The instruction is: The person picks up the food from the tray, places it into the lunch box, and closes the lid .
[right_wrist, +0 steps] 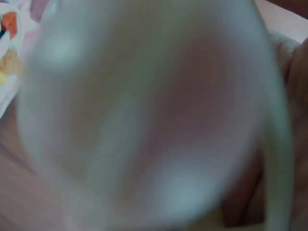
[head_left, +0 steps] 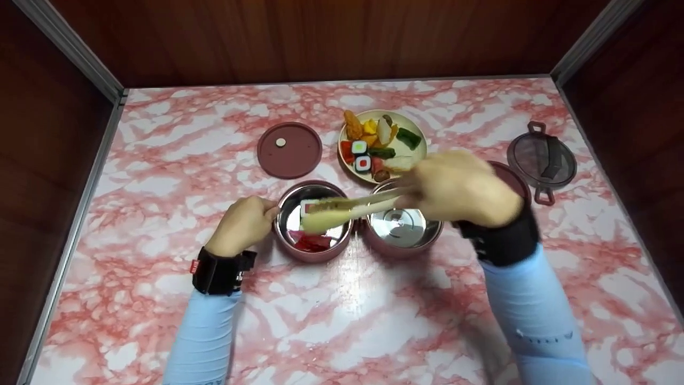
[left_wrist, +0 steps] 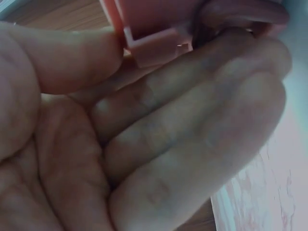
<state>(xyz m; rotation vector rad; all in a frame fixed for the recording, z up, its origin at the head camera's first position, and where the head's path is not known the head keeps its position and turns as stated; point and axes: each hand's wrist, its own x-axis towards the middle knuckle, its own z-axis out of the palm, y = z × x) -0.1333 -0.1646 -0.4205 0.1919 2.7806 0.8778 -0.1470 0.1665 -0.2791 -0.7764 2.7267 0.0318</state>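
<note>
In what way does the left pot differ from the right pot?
The left pot holds red pieces, while the visible inside of the right pot is bare. The left hand grips the left pot at its side; the right pot shows no hand gripping it, though the right hand hides part of it. Both are pinkish outside, shiny inside and look similar in size.

"Arms, first entry?"
"Sleeves, two, light blue, close-fitting. Left sleeve point(head_left: 204, 334): creased crosswise; dark lettering point(head_left: 211, 383) low down, partly cut off. Right sleeve point(head_left: 534, 305): creased; row of dark marks point(head_left: 544, 337) on the forearm, too small to read."
"Wrists?"
"Bands, two, black, broad. Left band point(head_left: 216, 271): red tag point(head_left: 195, 266) on the outer side, small silvery fittings on the inner. Right band point(head_left: 507, 238): small pale fittings along the inner side."
</note>
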